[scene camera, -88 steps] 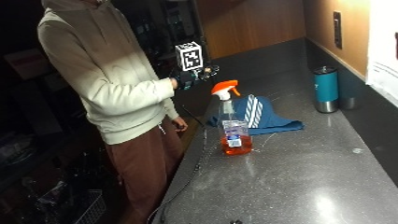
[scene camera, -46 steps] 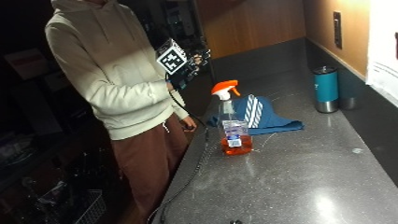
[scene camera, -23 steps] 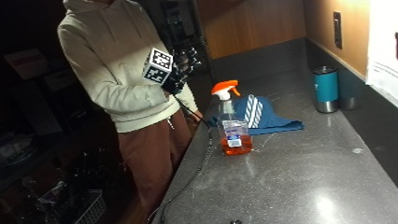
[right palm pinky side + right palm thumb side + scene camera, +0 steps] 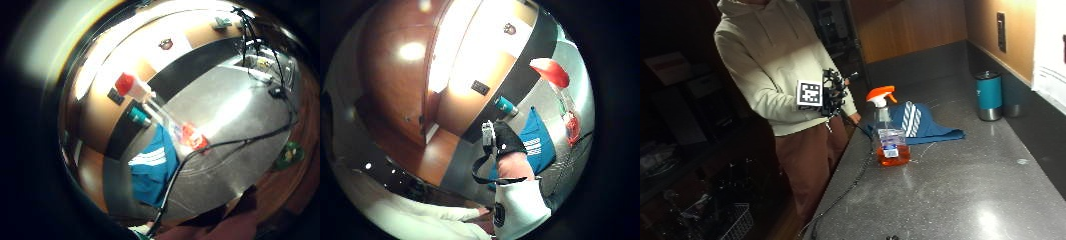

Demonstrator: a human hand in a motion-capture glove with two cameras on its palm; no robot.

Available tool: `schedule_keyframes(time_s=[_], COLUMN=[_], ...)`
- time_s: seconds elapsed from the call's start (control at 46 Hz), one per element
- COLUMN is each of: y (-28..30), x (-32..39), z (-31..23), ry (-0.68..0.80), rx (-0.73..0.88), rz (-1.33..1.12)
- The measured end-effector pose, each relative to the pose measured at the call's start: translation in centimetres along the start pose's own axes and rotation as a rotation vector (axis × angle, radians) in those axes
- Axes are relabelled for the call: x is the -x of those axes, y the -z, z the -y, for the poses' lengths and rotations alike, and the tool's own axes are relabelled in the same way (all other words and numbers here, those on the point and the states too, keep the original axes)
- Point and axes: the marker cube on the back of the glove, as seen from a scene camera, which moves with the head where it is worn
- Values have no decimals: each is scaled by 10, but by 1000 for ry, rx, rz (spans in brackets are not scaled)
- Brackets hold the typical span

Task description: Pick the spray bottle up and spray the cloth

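In the outside view a clear spray bottle (image 4: 887, 137) with an orange trigger head and orange liquid stands upright on the dark counter (image 4: 959, 200), near its front edge. A blue cloth with white stripes (image 4: 919, 122) lies bunched just behind the bottle. My gloved right hand (image 4: 833, 92) hangs in front of the person's torso, left of the bottle and off the counter. Its fingers are relaxed and hold nothing. Both palm views look out at the bottle (image 4: 167, 120) (image 4: 560, 90) and the cloth (image 4: 150, 170) (image 4: 535, 142). The gloved thumb (image 4: 506, 145) shows with nothing in it.
A teal tumbler (image 4: 988, 95) stands by the back wall, right of the cloth. A black cable (image 4: 853, 182) trails over the counter's front edge past the bottle. The bare left hand (image 4: 854, 118) hangs at the counter edge.
The gloved hand has dropped from chest height to lower in front of the torso, and the person has shifted a little towards the counter. Bottle and cloth have not moved.
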Motion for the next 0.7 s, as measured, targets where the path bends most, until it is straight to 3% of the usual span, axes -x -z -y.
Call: schedule_keyframes(time_s=[0.217,0.326,0.521,0.695], y=[-13,-27,-50,-77], x=[-25,-43,-64,-78], z=[-4,12,1,11], ry=[-106,-236,-237,-477], rx=[-36,-238,-195,-198], rz=[75,103,161,190])
